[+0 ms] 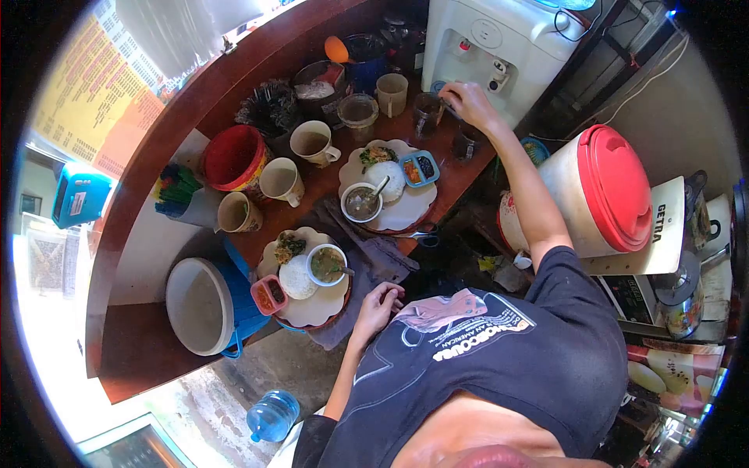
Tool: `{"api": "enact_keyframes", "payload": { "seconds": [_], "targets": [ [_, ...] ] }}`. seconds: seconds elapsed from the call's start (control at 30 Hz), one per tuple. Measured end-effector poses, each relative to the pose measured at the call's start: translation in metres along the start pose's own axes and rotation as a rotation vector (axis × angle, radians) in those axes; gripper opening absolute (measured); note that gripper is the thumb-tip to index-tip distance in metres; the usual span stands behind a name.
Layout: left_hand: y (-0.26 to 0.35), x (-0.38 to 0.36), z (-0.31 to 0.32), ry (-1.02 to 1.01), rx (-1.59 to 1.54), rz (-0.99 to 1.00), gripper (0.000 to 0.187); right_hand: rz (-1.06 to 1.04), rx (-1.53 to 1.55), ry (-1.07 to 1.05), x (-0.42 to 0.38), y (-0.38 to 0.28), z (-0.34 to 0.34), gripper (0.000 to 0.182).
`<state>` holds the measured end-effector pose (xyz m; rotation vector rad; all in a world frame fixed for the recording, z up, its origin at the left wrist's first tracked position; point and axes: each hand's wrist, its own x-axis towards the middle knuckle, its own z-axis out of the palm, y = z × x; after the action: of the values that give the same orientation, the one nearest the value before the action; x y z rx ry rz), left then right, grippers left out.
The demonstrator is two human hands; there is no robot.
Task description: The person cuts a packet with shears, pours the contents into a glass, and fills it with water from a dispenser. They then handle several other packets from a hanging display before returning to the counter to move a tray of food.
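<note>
Right hand point(468, 101) is reaching out at full arm's length towards the white water dispenser point(499, 39), its fingers curling down over the rim of a dark glass point(427, 114) that is standing just below the taps. Whether the fingers are actually gripping the glass or only touching its top, I cannot tell. A second glass point(466, 145) is sitting just nearer the body than this hand, and a beige mug point(392, 93) is standing beyond the dark glass.

Left hand point(378, 306) is resting close to the body, fingers loosely bent and holding nothing, touching the grey cloth point(374, 257). Just beyond it a plate point(312, 308) is carrying rice, greens and a bowl of soup point(326, 265); further out, between the two hands, a second plate point(406, 207) is carrying the same.

Judging from this, the glass is wanting a firm grip low on its side rather than at the rim, being kept upright and moved slowly, with the wrist staying clear of the second glass
</note>
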<state>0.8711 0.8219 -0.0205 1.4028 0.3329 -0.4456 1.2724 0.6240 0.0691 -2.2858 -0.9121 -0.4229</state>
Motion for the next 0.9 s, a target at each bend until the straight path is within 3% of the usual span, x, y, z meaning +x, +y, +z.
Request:
{"api": "enact_keyframes", "payload": {
  "seconds": [0.07,0.33,0.43,0.57,0.67,0.77,0.87,0.9],
  "targets": [
    [-0.001,0.001,-0.001,-0.003,0.001,0.005,0.016,-0.067,-0.025,0.012,-0.002,-0.008,-0.017,0.013],
    [-0.004,-0.002,-0.007,0.045,0.016,0.023,0.017,0.212,0.086,0.363,0.026,-0.006,-0.029,0.017],
    [-0.008,-0.006,-0.007,0.065,0.008,0.018,0.017,0.218,0.222,0.322,0.048,0.012,0.011,0.017],
    [-0.013,-0.013,-0.008,0.080,-0.003,-0.009,0.017,0.153,0.155,0.127,0.073,0.031,0.071,0.021],
    [-0.012,-0.019,-0.009,0.085,0.003,-0.037,0.017,0.170,0.037,-0.069,0.072,0.015,0.076,0.024],
    [-0.012,-0.023,-0.011,0.089,-0.005,-0.031,0.017,0.064,0.038,0.068,0.071,0.014,0.066,0.028],
    [-0.018,-0.025,-0.014,0.088,-0.033,-0.024,0.017,-0.026,-0.004,0.275,0.039,-0.019,0.009,0.024],
    [-0.018,-0.026,-0.014,0.083,-0.019,-0.025,0.016,0.040,0.032,0.294,0.021,-0.033,-0.008,0.022]
  ]
}}
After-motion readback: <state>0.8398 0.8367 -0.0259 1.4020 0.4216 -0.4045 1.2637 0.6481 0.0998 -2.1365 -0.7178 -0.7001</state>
